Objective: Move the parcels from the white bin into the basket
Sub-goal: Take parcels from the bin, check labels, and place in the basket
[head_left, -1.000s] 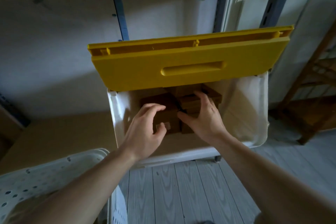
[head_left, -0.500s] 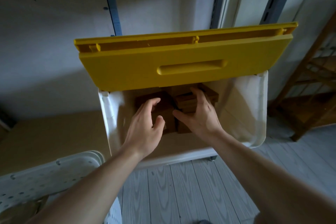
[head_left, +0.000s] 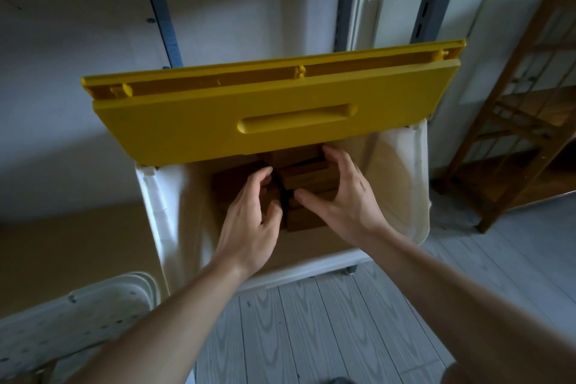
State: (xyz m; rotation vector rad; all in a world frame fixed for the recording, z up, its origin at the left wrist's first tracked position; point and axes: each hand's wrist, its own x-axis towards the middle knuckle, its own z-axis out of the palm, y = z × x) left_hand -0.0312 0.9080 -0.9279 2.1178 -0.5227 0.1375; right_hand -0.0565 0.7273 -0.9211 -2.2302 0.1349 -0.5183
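Note:
The white bin (head_left: pixel 400 184) stands open on the floor, its yellow lid (head_left: pixel 193 125) tipped up over the back. Several brown cardboard parcels lie inside. My left hand (head_left: pixel 249 221) reaches in, with fingers curled over the far edge of the left parcel (head_left: pixel 230 185) and the thumb on its near right side. My right hand (head_left: pixel 346 206) spans the right parcel (head_left: pixel 308 179), which tops a small stack, fingers on its far side and thumb on the near side. The white perforated basket (head_left: pixel 99 312) sits at the lower left, only its rim and wall in view.
A flat cardboard sheet (head_left: pixel 71 246) lies left of the bin. A wooden rack (head_left: pixel 514 140) stands to the right. Grey shelf uprights (head_left: pixel 431 9) run up the wall behind the bin. Grey plank floor (head_left: pixel 327 330) lies under my arms.
Both hands have gone slightly deeper into the bin. My left fingers have curled closer round the left parcel, and my right hand stays spread on the right stack. The parcels have not risen.

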